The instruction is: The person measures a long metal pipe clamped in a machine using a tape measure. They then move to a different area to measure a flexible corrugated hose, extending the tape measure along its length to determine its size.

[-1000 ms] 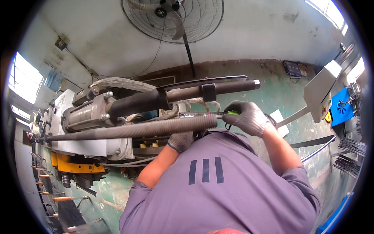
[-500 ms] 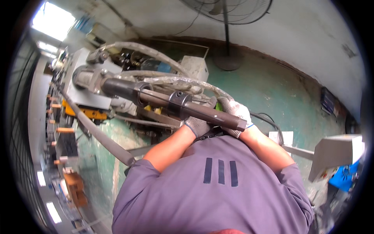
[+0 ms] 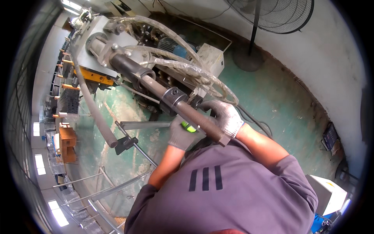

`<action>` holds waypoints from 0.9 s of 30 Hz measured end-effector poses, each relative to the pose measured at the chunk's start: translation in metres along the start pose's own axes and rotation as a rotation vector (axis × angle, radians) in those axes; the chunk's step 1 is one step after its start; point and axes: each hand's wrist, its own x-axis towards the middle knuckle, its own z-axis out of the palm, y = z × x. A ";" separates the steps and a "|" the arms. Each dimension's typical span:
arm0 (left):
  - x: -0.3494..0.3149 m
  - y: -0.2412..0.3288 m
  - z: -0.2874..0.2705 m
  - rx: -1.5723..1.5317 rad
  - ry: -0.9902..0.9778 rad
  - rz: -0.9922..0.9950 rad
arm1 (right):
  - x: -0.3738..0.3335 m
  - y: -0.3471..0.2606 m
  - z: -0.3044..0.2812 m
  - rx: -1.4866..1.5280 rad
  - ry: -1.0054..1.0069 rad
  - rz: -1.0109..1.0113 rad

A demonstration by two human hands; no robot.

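A long brown threaded rod slants down toward my chest, with a black clamp collar around it and a dark sleeve behind. My left hand, in a grey knit glove, is closed below the rod's left side. A small bright yellow-green thing shows in its fingers; the rod hides part of it, so its kind is unclear. On the rod's right, my right hand, in a whitish glove, has its fingers curled close to the rod and collar. What it holds, if anything, is hidden.
Thick hoses loop beside the machine, and a grey padded bar runs along its left. A metal frame stands on the green floor at left. A fan stands by the wall; a white box is at right.
My view has turned, so the rod points more steeply down. The yellow-green thing, earlier between my hands right of the rod, now shows in my left hand. My right hand has come nearer the collar.
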 end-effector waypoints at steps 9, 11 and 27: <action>-0.044 0.010 -0.041 -1.402 0.138 -0.351 | 0.049 0.108 0.013 -0.005 -0.003 0.397; -0.053 0.008 -0.028 -0.867 0.358 -0.311 | 0.056 0.134 0.019 -0.029 0.004 0.383; -0.105 0.082 0.058 -1.018 0.840 -0.267 | 0.184 0.312 0.150 -0.374 -0.444 0.382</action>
